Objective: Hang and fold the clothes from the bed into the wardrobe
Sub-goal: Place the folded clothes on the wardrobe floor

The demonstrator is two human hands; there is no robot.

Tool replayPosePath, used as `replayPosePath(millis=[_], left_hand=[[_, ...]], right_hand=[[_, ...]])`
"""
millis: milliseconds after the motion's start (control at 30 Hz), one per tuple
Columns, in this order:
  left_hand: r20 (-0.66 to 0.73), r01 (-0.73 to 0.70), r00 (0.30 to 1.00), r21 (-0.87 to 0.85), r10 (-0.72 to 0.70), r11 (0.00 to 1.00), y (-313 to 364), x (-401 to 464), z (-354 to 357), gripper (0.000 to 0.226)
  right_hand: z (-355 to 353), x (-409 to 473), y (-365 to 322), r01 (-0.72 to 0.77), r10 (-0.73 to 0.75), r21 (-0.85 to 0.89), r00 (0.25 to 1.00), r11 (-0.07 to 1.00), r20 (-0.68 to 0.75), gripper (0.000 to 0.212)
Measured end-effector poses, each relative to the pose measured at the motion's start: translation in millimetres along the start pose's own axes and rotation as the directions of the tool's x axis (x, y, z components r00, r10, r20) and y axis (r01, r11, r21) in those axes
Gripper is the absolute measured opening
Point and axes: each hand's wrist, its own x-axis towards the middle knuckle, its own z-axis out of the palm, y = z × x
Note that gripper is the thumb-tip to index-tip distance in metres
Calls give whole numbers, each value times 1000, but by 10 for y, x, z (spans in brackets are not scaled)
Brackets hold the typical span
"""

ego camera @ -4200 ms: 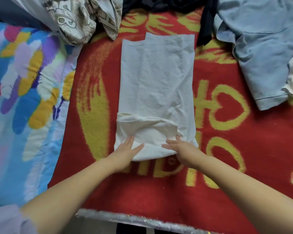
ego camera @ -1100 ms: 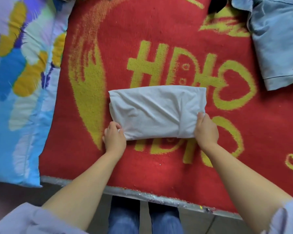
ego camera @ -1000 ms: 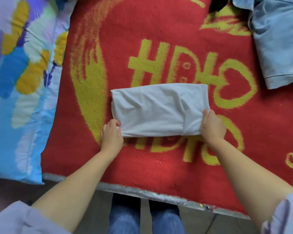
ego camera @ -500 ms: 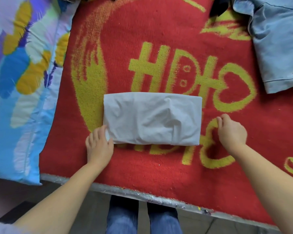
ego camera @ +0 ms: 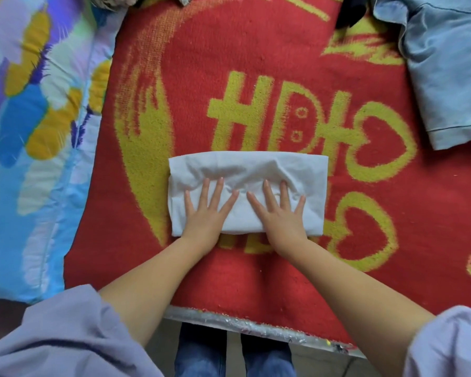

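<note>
White cotton under both my palms: the folded white garment lies as a wide, creased rectangle on the red blanket, near the bed's front edge, right in front of me. My left hand presses flat on its left half, fingers straight and spread, gripping nothing. My right hand does the same on the right half, fingers fanned out and flat, thumb toward the middle. The two hands sit side by side, index fingers close but apart, wrists crossing the garment's near edge.

Writing, then: the blanket carries big yellow woven shapes beyond the garment, something like "HD" joined to a cross stroke and a heart outline, with a second heart lower right. I can't read it as a real word, and the garment covers the lower part of the design.

Off to my left lies a quilt in blue, purple, yellow and white brush-stroke patches, touching the blanket's edge. Top right, a light blue denim garment lies rumpled, well apart from the white one, with a dark cloth just beside it at the top edge. My lilac sleeves are pushed up to the elbows, and my blue jeans show below the bed's silvery edge strip.
</note>
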Motion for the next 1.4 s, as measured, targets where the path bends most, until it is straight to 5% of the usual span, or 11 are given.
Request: replayPosePath(millis=[233, 500, 733, 900, 1067, 1233, 1400], left_hand=[[211, 20, 977, -99, 1, 995, -63, -140, -905, 78], [96, 37, 995, -25, -34, 999, -394, -721, -2210, 76], [-78, 332, 938, -70, -337, 941, -661, -1955, -2443, 74], [-96, 559, 807, -196, -583, 806, -586, -3222, -2064, 71], [14, 742, 619, -339, -786, 578, -452, -4543, -1397, 70], [158, 858, 395, -415, -905, 302, -133, -5797, -740, 73], [262, 886, 234, -455, -936, 94, 296, -6877, 52, 74]], right_hand=[[-898, -118, 84, 20, -25, 30, 984, 999, 174, 72], [-2256, -535, -230, 118, -114, -62, 992, 991, 57, 79], [-2740, -972, -995, 364, -385, -198, 919, 910, -80, 66], [-2681, -1560, -1847, 570, -622, -395, 783, 721, -4, 65], [-2289, -2317, -2810, 748, -817, -497, 564, 441, 124, 64], [-1721, -3228, -3703, 809, -874, -567, 379, 154, 303, 71], [-947, -4148, -4367, 825, -832, -564, 288, -36, 475, 86]])
